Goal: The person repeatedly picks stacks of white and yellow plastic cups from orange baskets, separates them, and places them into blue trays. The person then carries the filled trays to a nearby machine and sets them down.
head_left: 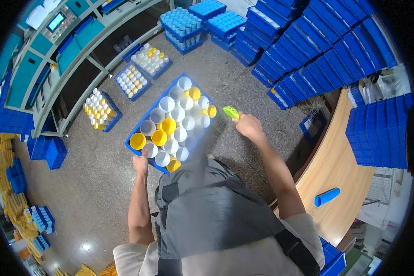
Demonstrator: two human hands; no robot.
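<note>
Out in front of me is a blue tray (pixel 148 117) packed with several round, open-topped white cups (pixel 178 113) and yellow cups (pixel 159 137). My left hand (pixel 141 163) grips its near left edge, thumb on top beside a white cup and fingers hidden below the rim. Apart from the tray, on its right side, my right hand (pixel 249 126) is closed around a small bright green object (pixel 231 112) with dark markings; its kind I cannot make out. A pale haze blurs the tray's right side.
Smaller trays of white and yellow cups (pixel 99 110) stand on the floor ahead left, near a curved machine (pixel 73 50). Light blue cups (pixel 181 20) fill trays farther off. Stacked blue crates (pixel 317 46) line the right. A wooden table (pixel 340 161) holds a blue tube (pixel 327 197).
</note>
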